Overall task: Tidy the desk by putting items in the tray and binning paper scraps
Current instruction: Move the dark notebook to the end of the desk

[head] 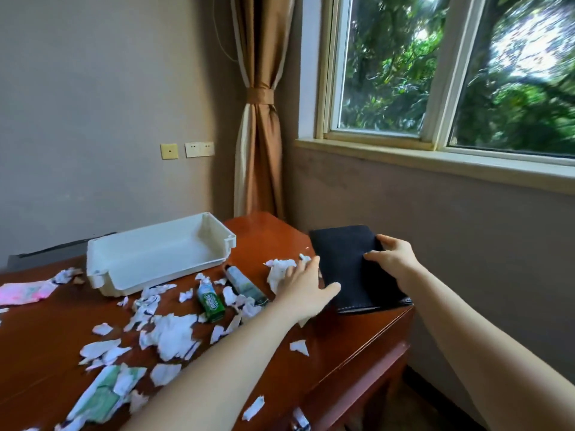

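A black notebook point(345, 262) lies at the desk's right edge, partly overhanging it. My right hand point(393, 259) grips its right side, fingers on the cover. My left hand point(306, 287) rests on its left edge with the thumb on the cover. An empty white tray point(155, 253) sits at the back of the desk. A green bottle point(211, 301) and a grey tube point(244, 283) lie between the tray and my left hand. Torn white paper scraps point(174, 335) are strewn over the wooden desk point(342, 346).
A pink packet point(26, 292) lies at the far left and a green-printed torn sheet point(102, 396) near the front. A crumpled tissue point(278, 270) sits beside my left hand. The wall and window stand close on the right. No bin is in view.
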A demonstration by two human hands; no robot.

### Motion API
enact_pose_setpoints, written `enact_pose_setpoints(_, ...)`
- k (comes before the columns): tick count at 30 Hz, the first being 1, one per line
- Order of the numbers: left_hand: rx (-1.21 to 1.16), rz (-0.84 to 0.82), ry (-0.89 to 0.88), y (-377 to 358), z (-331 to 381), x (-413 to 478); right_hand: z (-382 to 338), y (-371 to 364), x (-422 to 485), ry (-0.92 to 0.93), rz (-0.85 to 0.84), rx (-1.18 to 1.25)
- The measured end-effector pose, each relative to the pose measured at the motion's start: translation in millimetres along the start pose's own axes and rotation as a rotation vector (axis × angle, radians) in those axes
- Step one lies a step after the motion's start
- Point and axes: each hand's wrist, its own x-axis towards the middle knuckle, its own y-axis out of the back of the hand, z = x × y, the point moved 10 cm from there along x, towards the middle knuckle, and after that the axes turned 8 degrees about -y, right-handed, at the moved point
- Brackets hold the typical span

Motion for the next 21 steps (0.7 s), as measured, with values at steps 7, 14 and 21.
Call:
enact_pose_setpoints(7, 0.200, -0.134, -0.140, -45.3, 3.7, 49.1, 23.6, 5.2, 60.3, -0.046, 0.028, -0.100)
enact_pose_setpoints(14, 0.318, -0.217, -0.218, -63.3, 1.2, 91.5, 36.3, -15.5, 115.3, -0.033, -0.017, -0.268)
enact_pose_setpoints(21, 0.307, -0.299, -0.195, -74.6, -16.0, 123.9, 18.8, -59.0, 141.1, 0.093, -0.070, -0.582)
